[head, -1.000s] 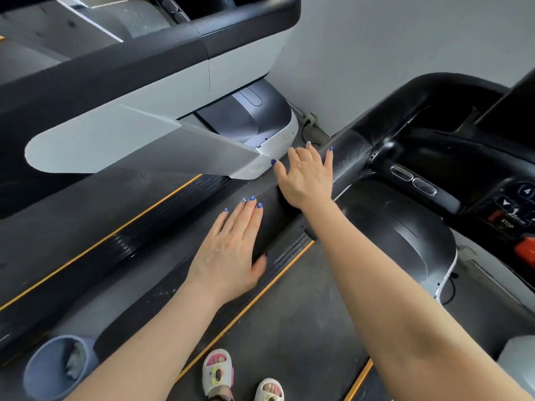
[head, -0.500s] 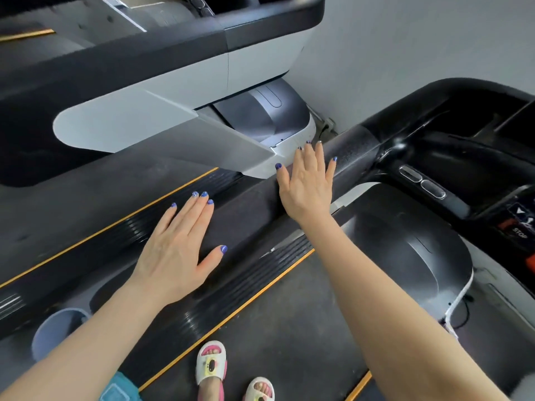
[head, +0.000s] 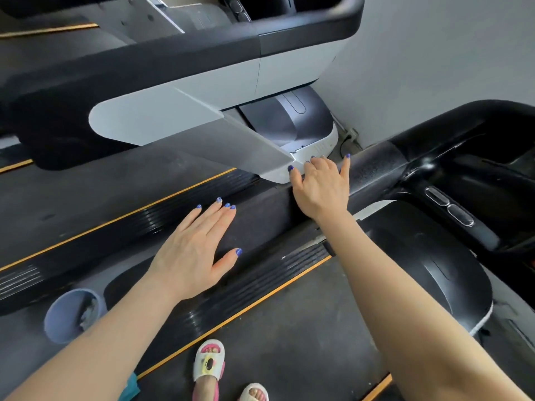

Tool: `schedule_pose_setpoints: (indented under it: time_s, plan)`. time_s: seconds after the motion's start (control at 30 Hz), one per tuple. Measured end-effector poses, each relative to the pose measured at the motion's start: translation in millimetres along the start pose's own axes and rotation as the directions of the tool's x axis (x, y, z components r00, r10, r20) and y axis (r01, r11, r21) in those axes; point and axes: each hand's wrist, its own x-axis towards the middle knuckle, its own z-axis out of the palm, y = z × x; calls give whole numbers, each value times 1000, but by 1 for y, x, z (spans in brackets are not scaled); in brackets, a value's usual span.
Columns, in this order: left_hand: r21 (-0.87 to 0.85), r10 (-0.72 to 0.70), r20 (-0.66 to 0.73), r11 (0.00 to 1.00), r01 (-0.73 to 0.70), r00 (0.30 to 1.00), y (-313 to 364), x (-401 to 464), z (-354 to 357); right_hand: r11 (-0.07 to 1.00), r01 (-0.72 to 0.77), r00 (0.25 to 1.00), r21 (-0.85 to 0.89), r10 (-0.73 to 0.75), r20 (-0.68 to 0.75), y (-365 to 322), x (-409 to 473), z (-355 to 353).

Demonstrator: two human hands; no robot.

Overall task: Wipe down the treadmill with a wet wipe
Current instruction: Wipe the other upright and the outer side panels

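I stand on a treadmill, its belt (head: 289, 342) under my sandalled feet (head: 208, 363). A black padded handrail (head: 260, 209) runs diagonally along the belt's left side. My left hand (head: 197, 250) lies flat on the rail, fingers straight and together, thumb spread. My right hand (head: 321, 189) rests farther up the same rail, its fingertips bending over the far edge. No wipe shows in either hand; anything under the palms is hidden.
The console (head: 463, 183) with oval buttons is at the right, the black motor cover (head: 419, 256) below it. A neighbouring treadmill's grey upright (head: 173, 125) ends just beyond my right hand. A blue bin (head: 62, 316) holding crumpled material stands lower left. A grey wall is behind.
My left hand has slid back down the rail, away from the right hand. The right hand stayed near the rail's upper end, and its fingertips now bend more.
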Motion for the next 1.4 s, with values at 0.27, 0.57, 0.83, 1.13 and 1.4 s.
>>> schedule_pose_setpoints:
  time_s: [0.27,0.57,0.83,1.13,1.4]
  plan:
    - [-21,1,-14,1000,-1,1000,2,1,-3,978,66,992,199,-43,-115,-27,-111,16]
    - [-23,-5,-10,1000,5,1000,4,1,-5,968,244,965,49,-238,-112,8,-66,5]
    - [-28,-7,4,1000,7,1000,2,1,-3,998,-55,998,26,56,-28,-17,-30,4]
    - [-69,5,-15,998,-6,1000,2,1,-3,974,186,982,131,-189,6,-51,-130,6]
    - [-116,72,-38,990,-76,997,-6,-8,-3,994,-96,993,-46,99,71,-66,-35,3]
